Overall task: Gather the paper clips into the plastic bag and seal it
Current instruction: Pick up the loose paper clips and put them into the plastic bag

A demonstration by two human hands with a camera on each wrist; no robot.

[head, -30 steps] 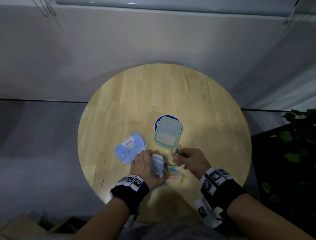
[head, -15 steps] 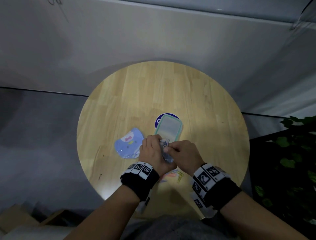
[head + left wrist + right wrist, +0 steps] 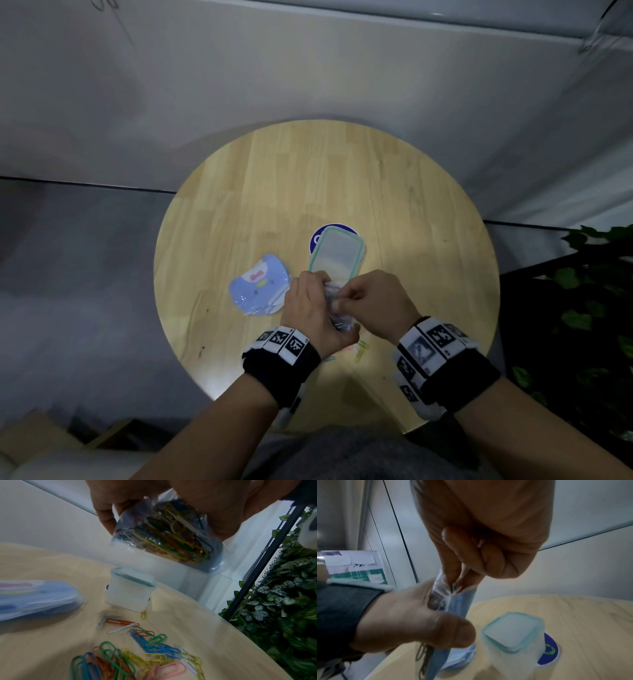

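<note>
My left hand point(image 3: 310, 303) grips a small clear plastic bag point(image 3: 337, 310) and holds it above the table, mouth upward. In the left wrist view the bag point(image 3: 169, 538) holds several coloured paper clips. My right hand point(image 3: 358, 296) pinches a few paper clips point(image 3: 453, 587) at the bag's open mouth, its fingertips point(image 3: 459, 584) between the two plastic lips. In the right wrist view the left hand point(image 3: 412, 626) holds the bag point(image 3: 459, 609) by its side. Several loose paper clips point(image 3: 137, 655) lie on the round wooden table point(image 3: 394, 205) under my hands, mostly hidden in the head view.
A lidded translucent container point(image 3: 337, 255) with a teal rim stands on a blue round sticker just beyond my hands. A pack of blue printed pouches point(image 3: 258, 287) lies to the left. Green plants point(image 3: 589, 308) and a black frame stand right of the table.
My right hand has risen from beside the container with clips and come to the bag's mouth. My left hand has lifted the bag up and forward to meet it.
</note>
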